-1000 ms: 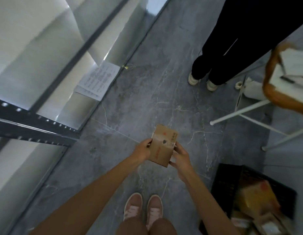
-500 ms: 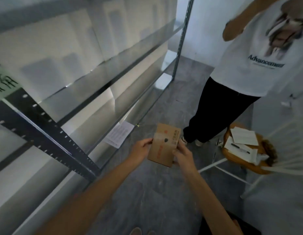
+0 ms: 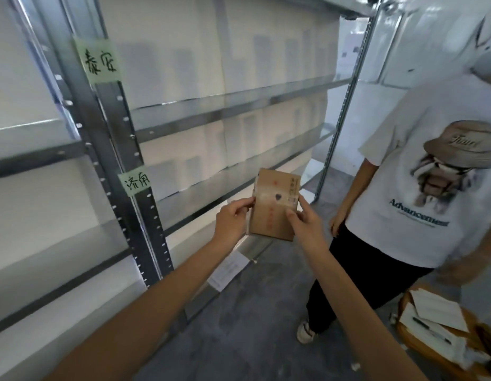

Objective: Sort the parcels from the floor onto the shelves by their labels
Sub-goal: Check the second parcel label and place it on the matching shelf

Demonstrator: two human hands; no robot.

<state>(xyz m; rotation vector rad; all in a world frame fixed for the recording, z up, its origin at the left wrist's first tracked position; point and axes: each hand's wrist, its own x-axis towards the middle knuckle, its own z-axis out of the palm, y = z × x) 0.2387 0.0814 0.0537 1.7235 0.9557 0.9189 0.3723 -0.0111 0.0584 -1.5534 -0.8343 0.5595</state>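
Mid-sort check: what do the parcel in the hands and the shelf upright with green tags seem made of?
The parcel looks like brown cardboard, matte, judging by its dull surface and creased edges. The shelf upright looks like metal, likely steel, given its smooth grey sheen and punched holes. The green tags are probably paper: matte and handwritten.

Cardboard parcel between left hand, right hand

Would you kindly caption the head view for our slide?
Left hand and right hand hold a cardboard parcel before labelled shelves.
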